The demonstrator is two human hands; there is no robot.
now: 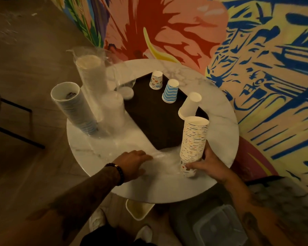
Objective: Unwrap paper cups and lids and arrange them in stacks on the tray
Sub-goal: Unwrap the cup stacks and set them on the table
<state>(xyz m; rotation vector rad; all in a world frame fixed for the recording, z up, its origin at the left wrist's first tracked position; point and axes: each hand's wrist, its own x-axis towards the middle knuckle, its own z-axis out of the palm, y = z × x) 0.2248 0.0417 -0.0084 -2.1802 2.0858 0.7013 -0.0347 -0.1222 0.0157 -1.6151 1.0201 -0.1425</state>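
Fingers (194, 165) of the right hand (209, 162) curl round the bottom of a tall stack of printed paper cups (194, 139). The stack is at the near right of the marble table (222, 139), just beside the dark tray (149, 119). The right hand hides the stack's lowest cups. The left hand (132, 163) lies on blurred clear plastic wrap (164, 158); whether its fingers pinch it I cannot tell. The cups are white with small coloured marks, mouths up. The stack's long axis is near upright, leaning slightly.
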